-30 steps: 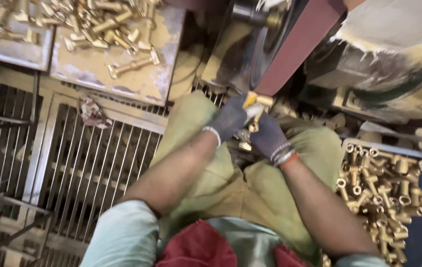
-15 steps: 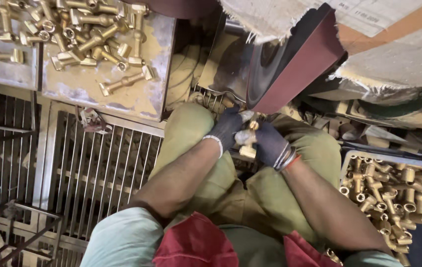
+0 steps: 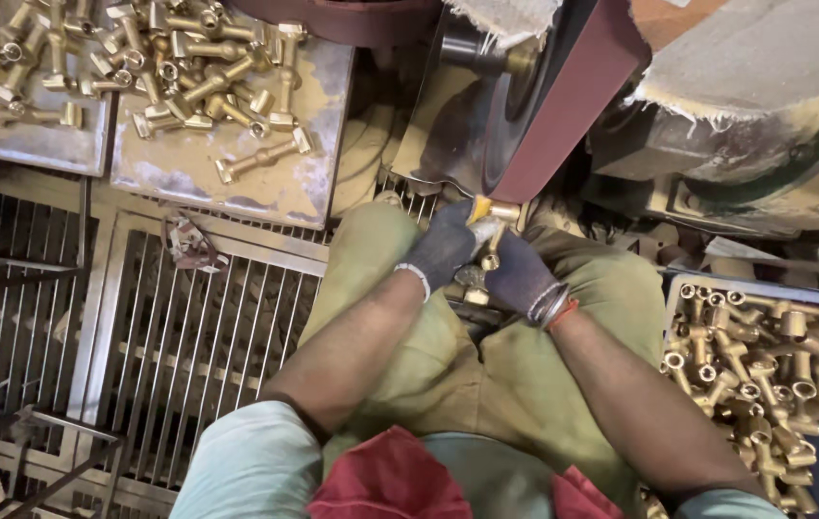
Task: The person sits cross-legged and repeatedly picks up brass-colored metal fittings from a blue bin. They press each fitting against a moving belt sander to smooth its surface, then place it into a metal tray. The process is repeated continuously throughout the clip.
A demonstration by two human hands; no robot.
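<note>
Both my hands wear dark grey gloves and together grip one brass fitting (image 3: 494, 223). My left hand (image 3: 442, 245) holds it from the left, my right hand (image 3: 522, 276) from below and right. The fitting's upper end touches the lower edge of a maroon sanding belt (image 3: 577, 91) that runs over a metal wheel (image 3: 505, 106). My hands rest above my knees, which an olive cloth (image 3: 486, 365) covers.
A tray (image 3: 284, 187) at upper left carries several brass fittings (image 3: 188, 58), with a second tray (image 3: 35, 144) beside it. A bin of brass fittings (image 3: 765, 365) stands at my right. A metal grate (image 3: 179, 346) covers the floor at left. Cloth-wrapped machine parts (image 3: 765, 86) sit at upper right.
My hands dropped the fitting toward my lap half a second ago, then raised it back against the belt's lower edge. My head shifted slightly.
</note>
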